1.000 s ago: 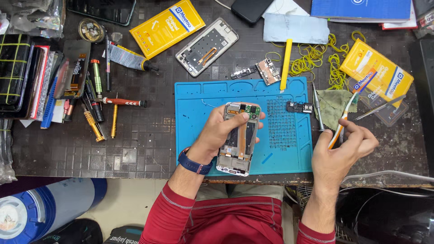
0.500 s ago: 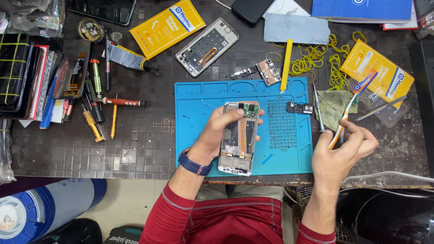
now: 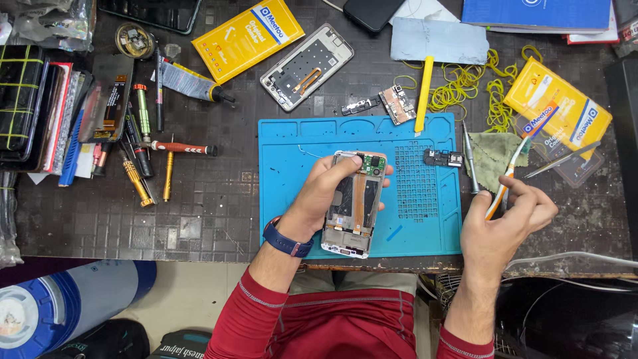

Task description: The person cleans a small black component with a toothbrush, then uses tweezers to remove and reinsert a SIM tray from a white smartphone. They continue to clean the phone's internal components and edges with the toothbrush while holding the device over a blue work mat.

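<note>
Head view looks straight down on a dark counter (image 3: 199,213) with a worn, embossed square-tile surface, cluttered with repair gear. Below its near edge a pale floor shows, with a large blue plastic water jug (image 3: 60,306) lying at the lower left.

At the middle of the counter lies a blue silicone work mat (image 3: 292,153), rectangular, with moulded trays along its top and a grid of small pockets on the right. Flat yellow cardboard packets (image 3: 247,38) sit at the top and at the right, and a tangle of thin yellow rubber bands (image 3: 465,83) lies between them. A bare silver phone frame (image 3: 307,66) rests above the mat. At the left, slim metal screwdrivers (image 3: 167,174) with gold and red handles are scattered beside stacked cases.

The left hand (image 3: 325,193), a dark blue band at its wrist, has its fingers clenched around an opened phone (image 3: 355,203) held above the mat, its copper-toned innards and green board facing up. The right hand (image 3: 508,216), over the counter's right edge, has its fingers grasping a thin white-and-orange brush (image 3: 512,169), bristles toward a crumpled greenish cloth (image 3: 498,156).
</note>
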